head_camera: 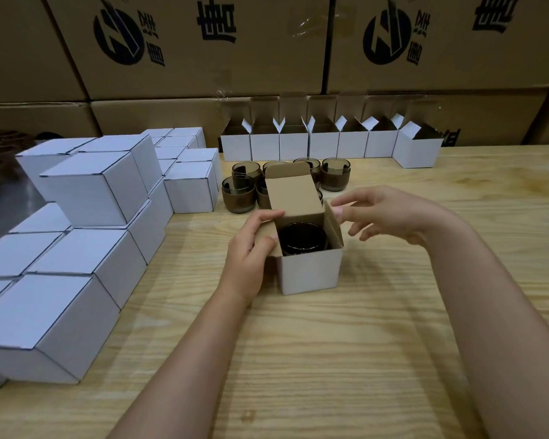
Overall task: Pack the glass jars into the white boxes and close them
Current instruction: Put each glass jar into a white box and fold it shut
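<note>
Centre of the counter (346, 359): one white box (309, 274) stands upright, lid flap (293, 193) up at the back, dark glass jar (303, 240) seated inside, mouth up. On its left side the left hand (251, 258) grips it, fingers (265, 243) curled at the left side flap, thumb laid along the flap's top edge. Opposite, the right hand (390, 217) holds nothing: digits loosely spread, tips at the upper edge of the right side flap (334, 228); can't tell if they touch. Behind the box: cluster of loose jars (335, 174), then a row of open boxes (324, 144) against brown cartons (203, 42). Far left: stacked closed boxes (92, 191).
</note>
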The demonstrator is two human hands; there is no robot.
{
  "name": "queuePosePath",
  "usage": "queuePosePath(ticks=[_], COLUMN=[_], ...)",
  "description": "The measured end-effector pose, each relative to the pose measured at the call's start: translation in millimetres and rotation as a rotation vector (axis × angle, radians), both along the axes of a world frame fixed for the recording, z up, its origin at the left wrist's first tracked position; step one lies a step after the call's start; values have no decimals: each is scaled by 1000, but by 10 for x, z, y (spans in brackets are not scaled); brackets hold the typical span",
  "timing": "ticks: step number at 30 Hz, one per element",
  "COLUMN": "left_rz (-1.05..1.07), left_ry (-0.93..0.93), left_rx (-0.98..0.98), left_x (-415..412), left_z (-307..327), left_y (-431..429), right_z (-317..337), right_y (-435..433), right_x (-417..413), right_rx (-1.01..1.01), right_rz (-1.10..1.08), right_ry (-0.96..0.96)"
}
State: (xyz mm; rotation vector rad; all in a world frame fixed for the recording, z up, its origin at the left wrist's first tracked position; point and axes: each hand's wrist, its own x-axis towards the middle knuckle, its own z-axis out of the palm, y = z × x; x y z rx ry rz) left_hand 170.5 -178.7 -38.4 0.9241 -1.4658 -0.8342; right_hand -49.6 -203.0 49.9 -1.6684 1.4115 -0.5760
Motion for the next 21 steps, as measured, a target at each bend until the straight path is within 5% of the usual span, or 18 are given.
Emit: queuePosePath(ticks=[8,12,21], left_rz=[13,-43,-42], left_ry=[26,283,204], left_rx=[17,152,275], left_x=[-24,-2,-93], left_z=[55,96,136], left_y=[35,32,33], right_z=[-376,-377,-377], right_y=[-93,-87,-67], right_x=[290,283,313], right_rx=[160,158,108], right_rz=[125,107,123], right_ry=[-295,-290,-301])
